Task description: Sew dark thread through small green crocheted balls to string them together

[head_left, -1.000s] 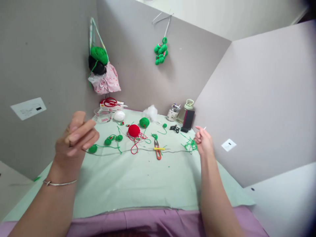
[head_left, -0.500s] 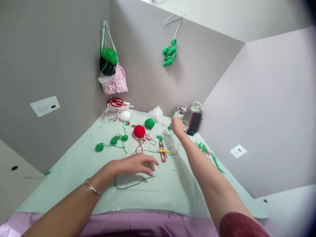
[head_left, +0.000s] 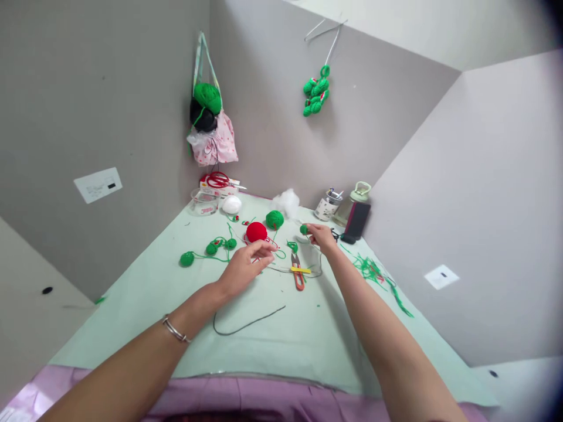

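Observation:
My right hand [head_left: 322, 237] reaches to the back of the mint-green mat [head_left: 176, 328] and pinches a small green crochet ball [head_left: 303, 229]. My left hand [head_left: 245, 267] hovers just in front of the red yarn ball [head_left: 256, 231]. Its thumb and fingertips are drawn together over the loose red and green threads; I cannot make out whether they hold anything. A piece of dark wire [head_left: 246, 324] lies loose on the mat nearer me. Orange thread snips [head_left: 299, 276] lie between my hands.
A green yarn ball [head_left: 275, 219], small green crochet pieces [head_left: 211, 248], a white ball [head_left: 231, 204], a glass bowl [head_left: 203, 203], red scissors [head_left: 217, 179], white stuffing [head_left: 288, 201], a pen cup [head_left: 328, 206], a bottle and phone [head_left: 357, 218] crowd the back. Green scraps [head_left: 373, 272] lie right. Partition walls enclose the desk.
Both hands came down from mid-air. The left laid the dark wire on the mat, then moved forward to the red yarn. The right reached back and took the small green ball.

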The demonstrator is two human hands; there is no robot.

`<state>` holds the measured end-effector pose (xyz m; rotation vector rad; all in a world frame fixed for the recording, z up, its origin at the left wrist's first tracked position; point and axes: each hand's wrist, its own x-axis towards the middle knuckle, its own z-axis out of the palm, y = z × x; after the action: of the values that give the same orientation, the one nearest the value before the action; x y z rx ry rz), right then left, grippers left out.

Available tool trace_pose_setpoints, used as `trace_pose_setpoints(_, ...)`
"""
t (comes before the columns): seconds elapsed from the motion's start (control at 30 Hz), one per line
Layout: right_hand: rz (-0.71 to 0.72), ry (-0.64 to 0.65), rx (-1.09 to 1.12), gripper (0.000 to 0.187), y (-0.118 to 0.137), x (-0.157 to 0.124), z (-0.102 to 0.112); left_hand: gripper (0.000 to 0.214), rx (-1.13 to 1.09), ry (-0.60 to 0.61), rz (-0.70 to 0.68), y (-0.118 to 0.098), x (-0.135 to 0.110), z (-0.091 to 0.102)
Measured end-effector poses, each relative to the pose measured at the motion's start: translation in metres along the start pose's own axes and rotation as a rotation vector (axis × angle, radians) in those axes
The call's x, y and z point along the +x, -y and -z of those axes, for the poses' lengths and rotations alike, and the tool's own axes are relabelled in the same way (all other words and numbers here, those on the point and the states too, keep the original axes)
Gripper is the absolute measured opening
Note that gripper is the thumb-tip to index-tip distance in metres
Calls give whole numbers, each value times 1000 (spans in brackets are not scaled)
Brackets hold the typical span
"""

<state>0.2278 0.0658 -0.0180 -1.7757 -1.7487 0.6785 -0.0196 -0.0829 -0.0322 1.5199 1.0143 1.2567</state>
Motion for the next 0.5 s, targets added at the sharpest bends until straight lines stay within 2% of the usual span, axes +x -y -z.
trace_pose_setpoints(0.1, 77, 124, 206, 52, 12, -43, -3, 24, -28, -86, -78, 3, -1, -4)
trace_pose_setpoints(0.23, 100, 391, 591, 53, 22, -107, -23, 39, 64, -37, -184, 8, -5, -11)
trace_pose_setpoints(0.33, 108, 346, 658, 50, 28, -134, -39, 27, 105, 2, -196, 9, -7, -16)
trace_pose_setpoints(0.4, 119, 304, 657, 50, 30, -138, -44, 24, 94, -9, -172, 9, -8, -18)
trace_pose_setpoints(0.5, 122, 306, 649, 52, 30, -135, -44, 27, 47, -7, -96, 9, -6, -21)
